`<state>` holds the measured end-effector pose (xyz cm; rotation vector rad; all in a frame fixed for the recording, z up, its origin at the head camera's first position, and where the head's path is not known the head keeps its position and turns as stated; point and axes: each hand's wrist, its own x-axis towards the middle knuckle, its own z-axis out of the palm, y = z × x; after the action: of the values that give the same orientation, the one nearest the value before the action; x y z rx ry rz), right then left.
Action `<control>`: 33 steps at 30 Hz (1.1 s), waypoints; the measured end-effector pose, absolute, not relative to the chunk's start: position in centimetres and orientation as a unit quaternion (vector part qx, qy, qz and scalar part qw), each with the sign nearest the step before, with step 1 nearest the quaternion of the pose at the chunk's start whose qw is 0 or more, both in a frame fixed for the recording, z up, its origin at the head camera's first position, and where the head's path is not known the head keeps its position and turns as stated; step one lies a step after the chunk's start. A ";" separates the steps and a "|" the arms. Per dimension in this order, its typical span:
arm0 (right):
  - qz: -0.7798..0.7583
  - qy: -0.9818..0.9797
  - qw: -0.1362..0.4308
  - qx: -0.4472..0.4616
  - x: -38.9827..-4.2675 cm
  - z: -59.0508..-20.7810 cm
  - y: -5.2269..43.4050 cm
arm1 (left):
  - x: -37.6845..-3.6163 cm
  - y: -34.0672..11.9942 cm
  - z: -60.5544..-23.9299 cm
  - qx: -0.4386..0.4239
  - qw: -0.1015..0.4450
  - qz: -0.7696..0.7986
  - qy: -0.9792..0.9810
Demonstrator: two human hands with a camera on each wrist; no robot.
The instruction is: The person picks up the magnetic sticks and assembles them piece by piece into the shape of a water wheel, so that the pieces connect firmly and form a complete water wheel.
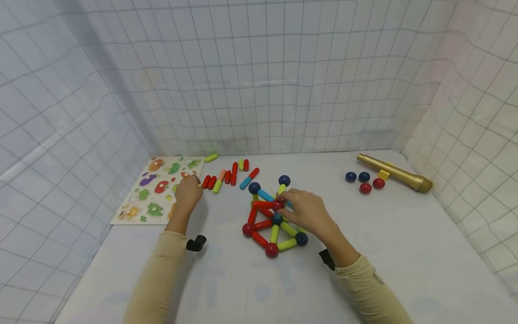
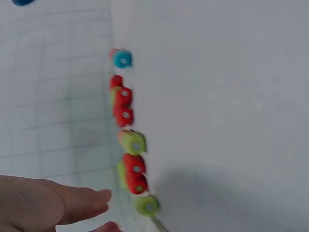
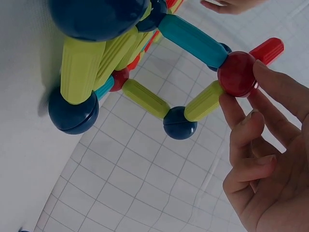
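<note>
Right hand [image 1: 309,211]: thumb and fingers pinch the red ball [image 3: 236,74] at the top of the structure of rods and balls [image 1: 265,224]. Left hand [image 1: 188,193]: fingertips are close to a green rod [image 2: 147,205]; whether they grip it cannot be determined.

Reference: structure at clock centre, back wall [image 1: 263,90] at 12 o'clock. The right hand is at 3 o'clock, the left between 9 and 10.

Surface: white tabletop [image 1: 226,288]. White cloth with a dark grid forms the back wall and both side walls. A printed board [image 1: 135,198] lies at 9 o'clock; loose rods [image 1: 234,173] lie between 10 and 11. At 2 o'clock are four loose balls [image 1: 365,188] and, beyond them, a gold tube [image 1: 394,173].

Visibility limits: the gold tube covers part of a yellow block [image 1: 383,174]. The right hand hides part of a blue rod [image 3: 193,39]. Frame edges crop the left hand and a blue ball [image 2: 21,1] in the left wrist view.
</note>
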<state>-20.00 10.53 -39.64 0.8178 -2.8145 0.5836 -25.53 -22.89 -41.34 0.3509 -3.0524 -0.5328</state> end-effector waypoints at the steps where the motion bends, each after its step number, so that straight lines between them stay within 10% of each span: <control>1: 0.195 -0.940 0.075 0.270 -20.0 -39.7 10.6 | -26.2 -23.5 -41.9 0.124 0.012 -0.167 -0.978; 22: 0.194 -0.940 0.076 0.269 -20.0 -39.7 10.6 | -24.5 -25.5 -44.5 0.129 -0.034 -0.174 -0.976; 33: 0.196 -0.940 0.075 0.270 -20.0 -39.8 10.6 | -19.7 -18.7 -42.3 -0.048 -0.078 -0.342 -0.935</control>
<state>-20.01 10.58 -39.78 0.8110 -2.8196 0.5876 -19.68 -18.74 -42.26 -0.1583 -3.0937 -1.1332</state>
